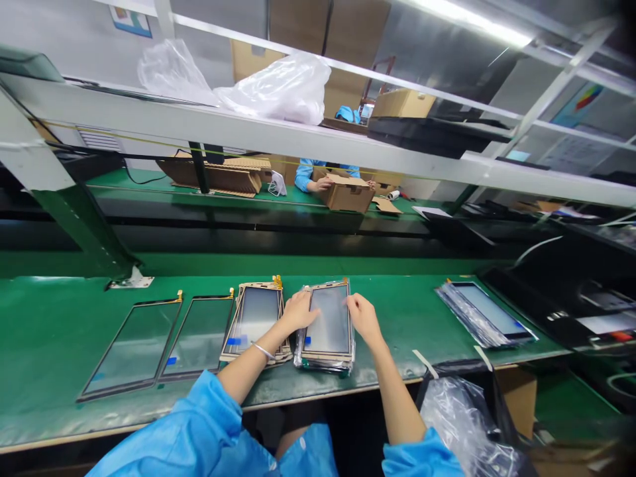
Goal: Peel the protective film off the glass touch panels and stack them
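Observation:
A framed glass touch panel [328, 324] with a blue tab tops a stack in clear plastic wrapping at the bench's front middle. My left hand [299, 310] grips its left edge, the thumb lying over the glass. At the right edge, my right hand [364, 317] is closed with curled fingers; its fingertips are partly hidden. Left of this, a second stack of panels [261, 305], with brown frame edges and an orange flex tail, sits partly behind my left forearm. Two single panels lie flat farther left, one dark-framed panel [136, 344] and another panel [201, 334].
Wrapped panels [489, 311] are stacked at the right. A black bag with clear plastic [457, 411] hangs from the front edge. A green post [94, 225] stands left, below a white shelf beam [248, 136]. Across the bench, a person in blue handles a cardboard box [350, 195].

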A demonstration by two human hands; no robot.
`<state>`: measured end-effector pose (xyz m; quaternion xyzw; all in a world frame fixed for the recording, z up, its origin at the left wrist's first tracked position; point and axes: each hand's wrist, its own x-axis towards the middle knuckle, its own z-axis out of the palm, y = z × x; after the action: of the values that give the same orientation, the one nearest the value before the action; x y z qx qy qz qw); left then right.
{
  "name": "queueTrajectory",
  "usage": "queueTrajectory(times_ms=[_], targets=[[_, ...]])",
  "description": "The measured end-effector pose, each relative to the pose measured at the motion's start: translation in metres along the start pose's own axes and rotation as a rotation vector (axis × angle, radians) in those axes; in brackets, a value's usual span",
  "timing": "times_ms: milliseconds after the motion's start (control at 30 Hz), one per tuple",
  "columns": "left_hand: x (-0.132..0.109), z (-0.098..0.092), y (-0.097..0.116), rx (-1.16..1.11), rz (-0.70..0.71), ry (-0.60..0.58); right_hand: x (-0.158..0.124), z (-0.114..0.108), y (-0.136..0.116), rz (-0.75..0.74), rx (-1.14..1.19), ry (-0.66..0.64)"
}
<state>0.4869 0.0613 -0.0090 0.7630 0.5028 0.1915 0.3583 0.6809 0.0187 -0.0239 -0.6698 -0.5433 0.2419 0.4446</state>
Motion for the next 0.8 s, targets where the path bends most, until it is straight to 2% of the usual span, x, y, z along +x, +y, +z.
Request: queueTrajectory(times_ms=[67,200,333,567,800], targets=[[0.004,-0.002,-0.002,-0.144,-0.003,0.012,0.002,0.003,-0.003,-0.008,0.102,0.023],[-0.002,-0.003,-0.004,-0.45,-0.068,0.027,-0.001,0.01,0.005,0.067,0.255,0.157],[-0.014,-0.001,-0.003,-0.662,-0.113,0.048,-0.011,0.019,0.014,0.145,0.293,0.212],[-0.026,-0.002,0.007,-0.767,-0.055,0.083,-0.032,0.03,0.003,0.08,0.081,-0.042],[-0.009,0.002,0.032,-0.757,0.003,0.011,-0.042,0.009,-0.036,-0.056,-0.102,-0.197]])
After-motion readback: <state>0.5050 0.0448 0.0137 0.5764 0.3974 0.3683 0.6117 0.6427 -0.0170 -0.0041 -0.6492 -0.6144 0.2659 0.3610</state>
